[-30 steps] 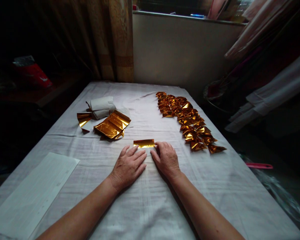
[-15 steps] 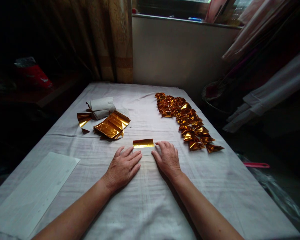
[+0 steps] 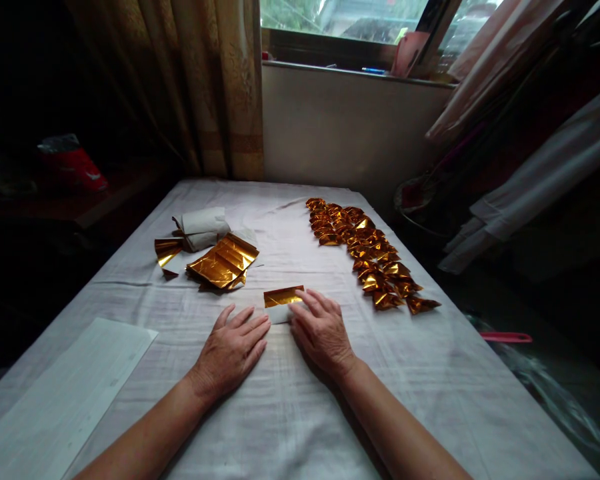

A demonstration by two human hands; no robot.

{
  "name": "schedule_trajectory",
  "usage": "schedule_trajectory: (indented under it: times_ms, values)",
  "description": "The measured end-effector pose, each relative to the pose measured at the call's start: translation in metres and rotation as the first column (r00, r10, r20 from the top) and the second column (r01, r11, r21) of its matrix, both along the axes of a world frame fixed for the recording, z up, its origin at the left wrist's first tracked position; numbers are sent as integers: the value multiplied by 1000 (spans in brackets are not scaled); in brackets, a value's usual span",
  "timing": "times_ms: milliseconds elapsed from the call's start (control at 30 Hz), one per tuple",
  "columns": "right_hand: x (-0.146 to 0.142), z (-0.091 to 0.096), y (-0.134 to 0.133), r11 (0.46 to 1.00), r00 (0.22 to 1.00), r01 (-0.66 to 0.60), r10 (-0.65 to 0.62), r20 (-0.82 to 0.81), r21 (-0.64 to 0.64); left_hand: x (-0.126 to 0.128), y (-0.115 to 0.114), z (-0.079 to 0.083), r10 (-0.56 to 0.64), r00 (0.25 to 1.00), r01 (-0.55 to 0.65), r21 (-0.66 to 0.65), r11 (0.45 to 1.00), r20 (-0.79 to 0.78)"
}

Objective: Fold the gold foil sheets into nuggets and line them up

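A small sheet of gold foil paper (image 3: 283, 296) lies on the white cloth, its near part folded over so the pale back shows. My left hand (image 3: 234, 345) rests flat with fingers spread, the fingertips at the sheet's left near corner. My right hand (image 3: 324, 327) lies over the sheet's right end, fingers stretched out, covering that edge. Farther off to the left sits a stack of gold foil sheets (image 3: 225, 261). On the right, folded gold foil pieces (image 3: 375, 257) stand in overlapping rows.
A white paper sheet (image 3: 70, 393) lies at the table's left. Behind the foil stack is a greyish-white wrapped bundle (image 3: 205, 227). A curtain (image 3: 220, 87) and a window wall border the far edge; clothes (image 3: 545, 180) hang at the right.
My right hand has moved left onto the foil sheet's right end. More of the sheet's pale fold shows beside my left hand. The view has tilted up slightly, showing more window.
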State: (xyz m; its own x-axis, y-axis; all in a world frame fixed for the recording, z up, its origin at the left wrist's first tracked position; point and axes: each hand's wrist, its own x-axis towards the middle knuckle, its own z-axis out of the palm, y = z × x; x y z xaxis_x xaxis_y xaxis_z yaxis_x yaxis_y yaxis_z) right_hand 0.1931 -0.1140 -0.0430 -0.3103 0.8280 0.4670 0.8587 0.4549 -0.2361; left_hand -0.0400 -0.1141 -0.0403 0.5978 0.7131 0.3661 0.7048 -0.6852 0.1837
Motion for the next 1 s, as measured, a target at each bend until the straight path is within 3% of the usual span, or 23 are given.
schedule_trajectory:
  times_ms: [67,133,400,633,1000]
  values:
    - [-5,3,-2,987,987,-152,155,49,-60,0,0,0,5,1000,-5,8,1000,8]
    - [-6,3,-3,980,982,-172,179,60,-101,0,-1,0,10,1000,-10,12,1000,17]
    - [26,-2,-4,995,1000,-18,19,7,-98,1,0,1,8,999,-9,12,1000,35]
    - [20,-12,8,979,982,150,-164,-94,-138,6,8,2,39,997,-39,0,999,70]
    - [19,-13,6,981,980,107,-132,-146,-163,17,23,-10,103,974,-95,-51,994,201]
